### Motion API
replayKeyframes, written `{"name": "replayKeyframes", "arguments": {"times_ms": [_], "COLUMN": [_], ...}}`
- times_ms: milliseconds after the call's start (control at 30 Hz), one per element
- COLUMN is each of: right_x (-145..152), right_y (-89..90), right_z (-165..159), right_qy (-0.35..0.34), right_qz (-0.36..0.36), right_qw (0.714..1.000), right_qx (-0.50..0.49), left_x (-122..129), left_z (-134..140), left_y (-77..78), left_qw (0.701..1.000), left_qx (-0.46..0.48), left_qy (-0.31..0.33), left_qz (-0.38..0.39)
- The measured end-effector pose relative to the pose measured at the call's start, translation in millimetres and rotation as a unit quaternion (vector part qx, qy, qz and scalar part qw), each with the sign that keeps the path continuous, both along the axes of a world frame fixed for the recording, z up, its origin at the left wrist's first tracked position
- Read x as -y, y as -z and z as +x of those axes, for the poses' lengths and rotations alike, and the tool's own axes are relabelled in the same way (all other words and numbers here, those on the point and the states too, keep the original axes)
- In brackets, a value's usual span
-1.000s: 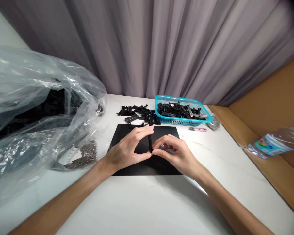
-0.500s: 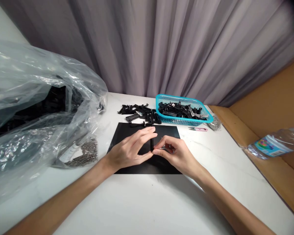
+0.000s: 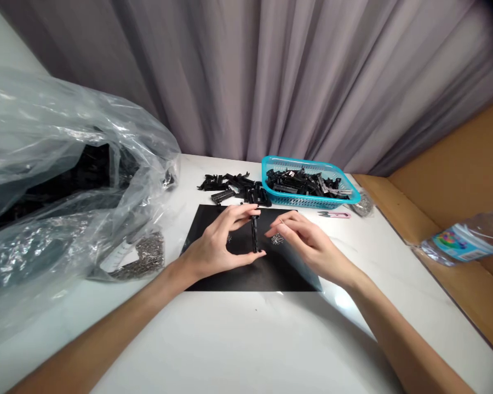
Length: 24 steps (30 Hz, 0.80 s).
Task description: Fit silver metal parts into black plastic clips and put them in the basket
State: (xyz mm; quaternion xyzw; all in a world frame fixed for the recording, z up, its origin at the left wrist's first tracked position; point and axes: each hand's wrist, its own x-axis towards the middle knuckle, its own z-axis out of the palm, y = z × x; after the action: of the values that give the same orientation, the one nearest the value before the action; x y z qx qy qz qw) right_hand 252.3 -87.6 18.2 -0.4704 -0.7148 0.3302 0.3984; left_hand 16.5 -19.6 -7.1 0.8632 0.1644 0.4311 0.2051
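"Curtains (image 3: 205,71) hung beyond the fingers; a white tabletop (image 3: 213,345) lay below."

"And the hands?"

"Above a black mat (image 3: 238,279), the left hand (image 3: 216,243) grasped a black part (image 3: 254,235) between thumb and fingertips. Near it, the right hand (image 3: 312,241) had its fingers drawn in; I couldn't tell whether they gripped anything."

"Any writing?"

"A bottle (image 3: 488,232) well right of the fingers wore a blue label (image 3: 460,243), too blurred to read."

"Containers?"

"Beyond the fingertips, a turquoise basket (image 3: 302,199) held black pieces (image 3: 299,185); left of the fingers, a clear bag (image 3: 105,273) held metallic bits (image 3: 148,254)."
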Motion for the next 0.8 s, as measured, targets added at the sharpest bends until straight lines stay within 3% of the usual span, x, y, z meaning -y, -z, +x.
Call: {"name": "replayKeyframes", "arguments": {"times_ms": [133,200,333,400,600,800], "right_x": [-2,-3,-3,0,3,4], "right_y": [4.6,5.7,5.1,4.8,11.3,14.9], "right_z": [-2,-2,-5,-8,-17,-18], "right_qy": [0.063,0.077,0.008,-0.036,-0.018,-0.022], "right_qz": [0.044,0.024,-0.045,-0.052,0.014,-0.004], "right_qw": [0.997,0.996,0.976,0.966,0.965,0.966], "right_qx": [0.001,-0.045,-0.211,-0.249,-0.262,-0.258], "left_x": [-1,-1,-3,-3,-3,-2], "left_z": [2,3,6,6,4,3], "left_y": [2.0,2.1,2.2,1.6,-1.9,-3.3], "left_qw": [0.997,0.995,0.980,0.970,0.966,0.959], "left_qx": [0.013,0.013,0.027,0.025,0.002,-0.027], "left_qy": [-0.008,-0.011,-0.007,0.000,-0.002,-0.012], "left_qz": [-0.075,-0.099,-0.197,-0.244,-0.258,-0.282]}}
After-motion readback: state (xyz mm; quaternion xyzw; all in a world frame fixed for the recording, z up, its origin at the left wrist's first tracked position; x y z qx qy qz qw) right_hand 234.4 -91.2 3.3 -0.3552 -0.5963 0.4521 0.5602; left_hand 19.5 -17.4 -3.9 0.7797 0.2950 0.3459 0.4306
